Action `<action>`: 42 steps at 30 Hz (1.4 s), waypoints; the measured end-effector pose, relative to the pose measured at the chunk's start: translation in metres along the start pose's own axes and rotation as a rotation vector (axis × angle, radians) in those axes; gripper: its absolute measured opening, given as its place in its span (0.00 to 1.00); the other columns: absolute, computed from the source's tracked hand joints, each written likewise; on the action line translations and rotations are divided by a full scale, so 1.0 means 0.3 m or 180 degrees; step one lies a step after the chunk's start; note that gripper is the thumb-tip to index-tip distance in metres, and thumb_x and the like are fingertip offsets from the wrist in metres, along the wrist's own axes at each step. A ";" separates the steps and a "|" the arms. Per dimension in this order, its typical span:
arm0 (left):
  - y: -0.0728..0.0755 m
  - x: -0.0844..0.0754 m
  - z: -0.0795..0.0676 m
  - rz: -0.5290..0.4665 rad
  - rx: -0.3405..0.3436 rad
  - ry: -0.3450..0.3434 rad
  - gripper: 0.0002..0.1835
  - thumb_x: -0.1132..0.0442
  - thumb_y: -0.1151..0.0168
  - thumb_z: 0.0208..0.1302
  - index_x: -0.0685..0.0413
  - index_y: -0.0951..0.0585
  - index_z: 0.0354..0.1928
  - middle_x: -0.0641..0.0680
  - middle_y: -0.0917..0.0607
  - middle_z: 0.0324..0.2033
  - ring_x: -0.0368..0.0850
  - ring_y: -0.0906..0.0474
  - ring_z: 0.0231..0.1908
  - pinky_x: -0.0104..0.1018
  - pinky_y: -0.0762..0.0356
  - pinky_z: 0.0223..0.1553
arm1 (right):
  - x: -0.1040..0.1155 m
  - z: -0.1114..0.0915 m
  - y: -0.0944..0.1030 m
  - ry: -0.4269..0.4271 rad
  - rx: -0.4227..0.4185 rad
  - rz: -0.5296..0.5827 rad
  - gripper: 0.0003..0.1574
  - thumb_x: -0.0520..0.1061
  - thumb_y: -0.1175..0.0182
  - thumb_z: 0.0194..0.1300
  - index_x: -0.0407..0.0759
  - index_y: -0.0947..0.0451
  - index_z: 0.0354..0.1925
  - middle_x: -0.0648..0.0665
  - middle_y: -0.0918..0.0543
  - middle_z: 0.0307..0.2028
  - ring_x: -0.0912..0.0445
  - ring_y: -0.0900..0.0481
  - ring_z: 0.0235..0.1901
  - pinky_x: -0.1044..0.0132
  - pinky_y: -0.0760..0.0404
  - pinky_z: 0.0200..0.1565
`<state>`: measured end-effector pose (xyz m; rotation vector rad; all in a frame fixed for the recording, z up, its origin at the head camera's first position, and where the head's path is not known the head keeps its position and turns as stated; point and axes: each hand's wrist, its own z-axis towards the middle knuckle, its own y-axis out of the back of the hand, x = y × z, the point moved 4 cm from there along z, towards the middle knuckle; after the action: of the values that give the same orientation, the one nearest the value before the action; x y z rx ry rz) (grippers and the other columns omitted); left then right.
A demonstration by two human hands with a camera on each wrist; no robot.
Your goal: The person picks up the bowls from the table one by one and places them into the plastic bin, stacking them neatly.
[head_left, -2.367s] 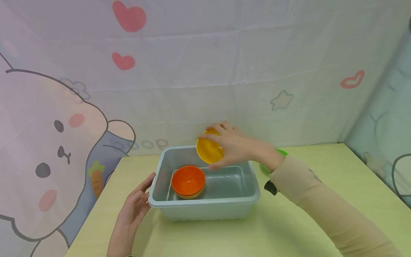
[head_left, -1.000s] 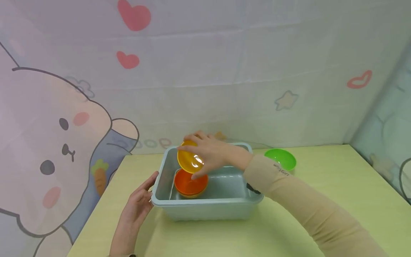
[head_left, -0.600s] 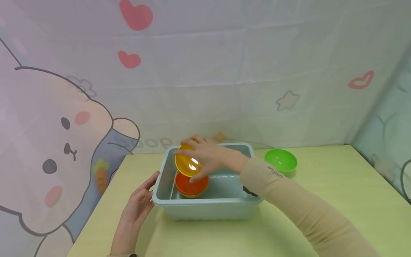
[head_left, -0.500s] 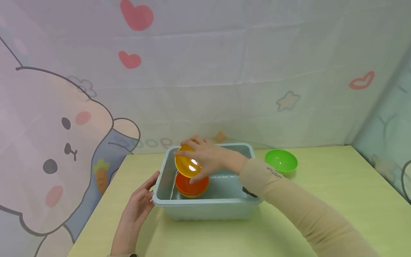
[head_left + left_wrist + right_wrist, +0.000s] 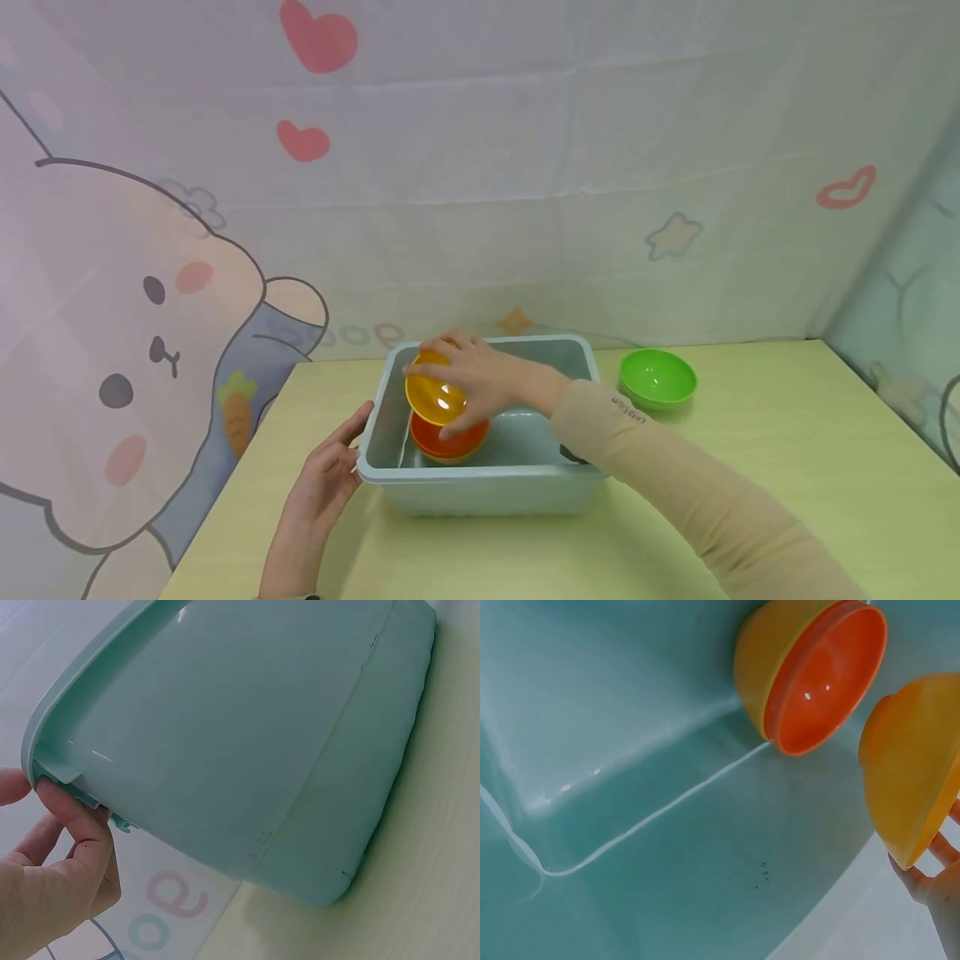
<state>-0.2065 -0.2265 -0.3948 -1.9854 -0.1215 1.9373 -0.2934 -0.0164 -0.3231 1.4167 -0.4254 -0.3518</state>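
My right hand [image 5: 487, 379] grips a yellow bowl [image 5: 429, 400] by its rim, thumb on the near side and fingers on the far side. The bowl is tilted, close over an orange bowl [image 5: 442, 443] in the left part of a grey-blue plastic basin [image 5: 487, 498]. In the right wrist view the orange bowl [image 5: 832, 682] sits nested in another yellow bowl [image 5: 757, 660], apart from the held yellow bowl [image 5: 907, 772]. My left hand [image 5: 322, 483] holds the basin's left rim; the left wrist view shows its fingers [image 5: 79, 817] curled under the edge.
A green bowl [image 5: 657, 379] stands on the light wooden table [image 5: 780, 433], right of the basin. Close behind the table hangs a printed cloth [image 5: 480, 167]. My right forearm's beige sleeve [image 5: 675, 475] crosses over the basin's right side.
My right hand has carried the yellow bowl left and down, from above the basin's back to over the orange bowl. The green bowl has come out from behind the arm. My left hand stays put.
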 end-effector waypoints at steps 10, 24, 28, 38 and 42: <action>0.007 -0.002 -0.003 0.0024 -0.0052 0.0010 0.31 0.73 0.63 0.61 0.35 0.21 0.56 0.36 0.24 0.57 0.36 0.30 0.53 0.33 0.30 0.52 | 0.003 0.020 -0.037 0.0006 0.0037 0.0029 0.56 0.72 0.38 0.52 0.59 0.47 0.73 0.44 0.44 0.72 0.47 0.49 0.69 0.44 0.36 0.65; 0.008 -0.006 -0.006 -0.0023 0.0064 -0.0032 0.32 0.74 0.64 0.61 0.33 0.20 0.53 0.35 0.24 0.57 0.35 0.29 0.52 0.32 0.30 0.51 | 0.003 0.050 -0.069 0.0053 0.0044 0.0013 0.57 0.72 0.38 0.52 0.60 0.48 0.74 0.45 0.44 0.71 0.47 0.47 0.68 0.45 0.38 0.66; 0.010 -0.008 -0.009 -0.0005 0.0040 -0.0034 0.32 0.73 0.64 0.61 0.32 0.20 0.53 0.34 0.24 0.57 0.34 0.29 0.53 0.32 0.30 0.51 | 0.001 0.061 -0.078 0.0061 0.0063 -0.0030 0.57 0.73 0.39 0.52 0.62 0.48 0.74 0.46 0.44 0.71 0.49 0.46 0.69 0.47 0.39 0.67; 0.011 -0.007 -0.006 -0.0030 0.0005 -0.0038 0.31 0.74 0.63 0.61 0.34 0.19 0.53 0.35 0.23 0.57 0.35 0.28 0.52 0.33 0.30 0.52 | -0.005 0.081 -0.100 0.0072 0.0202 -0.0067 0.56 0.73 0.39 0.52 0.63 0.47 0.73 0.47 0.43 0.71 0.49 0.48 0.70 0.47 0.41 0.68; 0.005 -0.001 -0.002 -0.0022 -0.0026 -0.0006 0.31 0.74 0.62 0.60 0.34 0.19 0.53 0.36 0.23 0.56 0.36 0.28 0.52 0.32 0.30 0.50 | -0.012 0.078 -0.112 0.0090 0.0276 -0.0113 0.55 0.72 0.38 0.52 0.62 0.46 0.73 0.47 0.43 0.71 0.48 0.48 0.70 0.46 0.42 0.68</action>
<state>-0.2063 -0.2283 -0.3949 -1.9857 -0.1368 1.9373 -0.3073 -0.0393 -0.3543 1.5134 -0.3968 -0.3453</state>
